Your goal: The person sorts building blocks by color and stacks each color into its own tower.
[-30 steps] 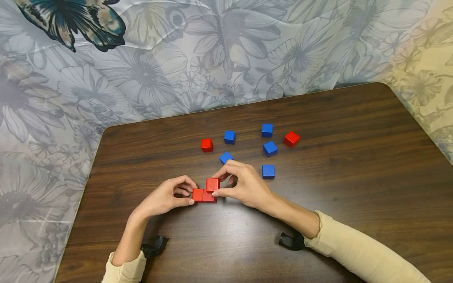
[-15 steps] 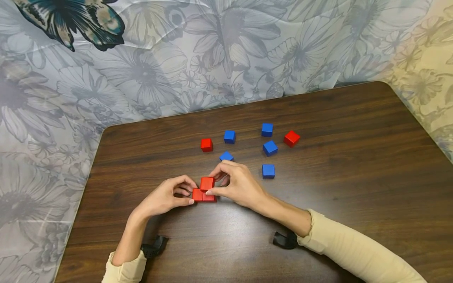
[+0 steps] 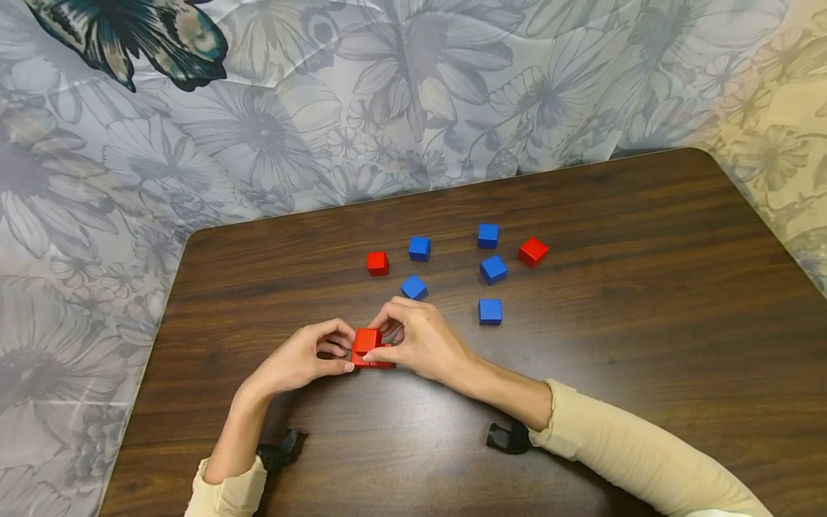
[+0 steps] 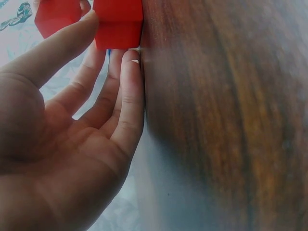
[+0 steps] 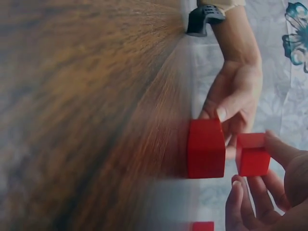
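My right hand (image 3: 429, 343) pinches a red cube (image 3: 367, 340) between thumb and fingers. In the right wrist view a gap separates this held cube (image 5: 253, 161) from the red cube below (image 5: 206, 149). Two red cubes sit side by side on the table, partly covered by the held one; the right one (image 3: 386, 362) shows past my thumb. Around the left cube (image 4: 119, 24) of that pair, my left hand (image 3: 304, 362) curls, its thumb and fingertips at the sides. The held cube is over the left part of the pair.
Beyond my hands several blue cubes are scattered, the nearest (image 3: 413, 287) just past my right hand. One red cube (image 3: 377, 263) lies back left, another (image 3: 533, 252) back right. The brown table (image 3: 646, 323) ends at a patterned cloth (image 3: 420, 93).
My right hand has carried the held red cube leftward, from over the pair's right cube to over its left one. My left hand and the two lower cubes have stayed put.
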Available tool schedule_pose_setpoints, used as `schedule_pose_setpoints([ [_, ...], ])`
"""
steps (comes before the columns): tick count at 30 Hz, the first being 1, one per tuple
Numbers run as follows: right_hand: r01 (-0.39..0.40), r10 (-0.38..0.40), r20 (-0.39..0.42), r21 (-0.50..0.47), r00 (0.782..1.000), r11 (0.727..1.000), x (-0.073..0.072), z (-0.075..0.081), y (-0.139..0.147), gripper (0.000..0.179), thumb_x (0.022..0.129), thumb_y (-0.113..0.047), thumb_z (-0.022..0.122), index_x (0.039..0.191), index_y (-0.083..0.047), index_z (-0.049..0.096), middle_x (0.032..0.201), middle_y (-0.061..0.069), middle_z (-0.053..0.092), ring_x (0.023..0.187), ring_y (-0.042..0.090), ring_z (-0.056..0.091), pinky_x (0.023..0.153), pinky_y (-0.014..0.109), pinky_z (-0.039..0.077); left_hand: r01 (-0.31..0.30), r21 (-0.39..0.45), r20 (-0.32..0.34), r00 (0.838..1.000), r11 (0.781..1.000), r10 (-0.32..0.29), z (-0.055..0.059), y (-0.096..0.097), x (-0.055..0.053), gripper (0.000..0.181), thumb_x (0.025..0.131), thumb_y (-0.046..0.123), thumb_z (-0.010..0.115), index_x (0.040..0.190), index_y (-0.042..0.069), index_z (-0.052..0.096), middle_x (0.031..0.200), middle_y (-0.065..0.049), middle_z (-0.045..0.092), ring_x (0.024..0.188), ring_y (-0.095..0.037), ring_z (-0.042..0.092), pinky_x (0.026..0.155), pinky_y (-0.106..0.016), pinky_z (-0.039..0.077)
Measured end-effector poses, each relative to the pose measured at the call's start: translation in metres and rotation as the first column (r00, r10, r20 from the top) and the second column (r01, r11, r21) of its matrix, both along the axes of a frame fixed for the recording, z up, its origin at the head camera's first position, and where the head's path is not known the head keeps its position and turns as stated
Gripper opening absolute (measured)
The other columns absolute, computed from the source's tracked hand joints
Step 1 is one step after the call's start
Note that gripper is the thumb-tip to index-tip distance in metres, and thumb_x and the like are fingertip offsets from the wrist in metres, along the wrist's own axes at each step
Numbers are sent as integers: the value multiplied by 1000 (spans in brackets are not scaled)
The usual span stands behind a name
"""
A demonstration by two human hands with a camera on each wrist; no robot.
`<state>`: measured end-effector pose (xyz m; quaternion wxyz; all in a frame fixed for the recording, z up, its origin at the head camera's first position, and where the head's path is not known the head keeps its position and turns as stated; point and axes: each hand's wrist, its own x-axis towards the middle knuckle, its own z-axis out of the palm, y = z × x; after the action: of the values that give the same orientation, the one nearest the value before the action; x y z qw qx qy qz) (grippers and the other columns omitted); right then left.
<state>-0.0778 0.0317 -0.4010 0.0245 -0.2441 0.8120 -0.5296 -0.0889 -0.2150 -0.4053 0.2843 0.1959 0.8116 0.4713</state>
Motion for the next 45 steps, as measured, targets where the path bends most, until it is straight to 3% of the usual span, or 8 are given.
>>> schedule_pose_setpoints([
  [19, 7, -1, -49, 120, 999, 993, 3, -3, -12, 33, 71, -30, 92, 92, -16, 70, 89, -9, 66, 81, 5, 62, 70, 18, 51, -4, 25, 20, 1000, 1000, 4, 1, 2, 1, 33, 86, 6, 78, 115, 5, 62, 108, -11, 65, 98, -25, 66, 88, -30, 55],
  [45, -17, 28, -75, 151, 997, 988, 4, -8, -14, 36, 72, -29, 91, 97, -15, 69, 93, -7, 66, 84, 5, 63, 72, 19, 51, -6, 4, -12, 1000, 1000, 6, 2, 1, 2, 37, 84, 8, 80, 116, 7, 62, 113, -12, 63, 100, -23, 66, 89, -34, 55],
])
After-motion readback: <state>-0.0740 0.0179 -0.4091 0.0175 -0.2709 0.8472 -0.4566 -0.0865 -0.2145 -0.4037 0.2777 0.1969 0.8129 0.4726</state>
